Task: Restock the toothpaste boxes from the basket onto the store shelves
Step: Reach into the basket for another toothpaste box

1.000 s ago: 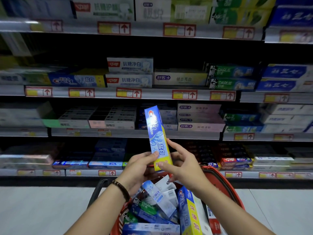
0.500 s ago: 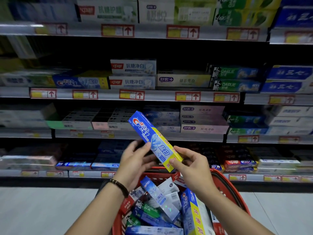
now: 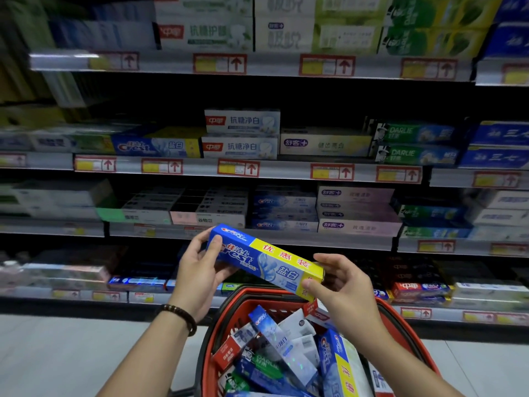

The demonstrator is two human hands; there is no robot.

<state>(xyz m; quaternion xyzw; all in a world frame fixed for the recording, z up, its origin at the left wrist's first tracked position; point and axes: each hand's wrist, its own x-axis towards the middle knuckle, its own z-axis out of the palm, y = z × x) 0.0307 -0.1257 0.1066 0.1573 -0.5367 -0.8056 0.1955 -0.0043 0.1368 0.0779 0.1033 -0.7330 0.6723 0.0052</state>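
Shelves point(image 3: 286, 171) in front of me, 4 levels, w/ red-yellow price tags point(image 3: 237, 167) along the front edges. 2nd level: blue Crest box point(image 3: 154, 146) toward the left, two white boxes point(image 3: 242, 146) stacked approx. mid, green Darlie boxes point(image 3: 415, 154) toward the right end. 3rd level: Crest stack point(image 3: 283, 224) mid. Pale floor point(image 3: 57, 353) below the bottom edge.

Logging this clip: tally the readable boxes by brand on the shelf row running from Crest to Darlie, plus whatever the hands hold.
Shelf Crest box: 1
White 中华 boxes: 2
舒客 box: 1
Green Darlie boxes: 2
Held Crest box, gripped by the left hand and right hand: 1
Total: 7
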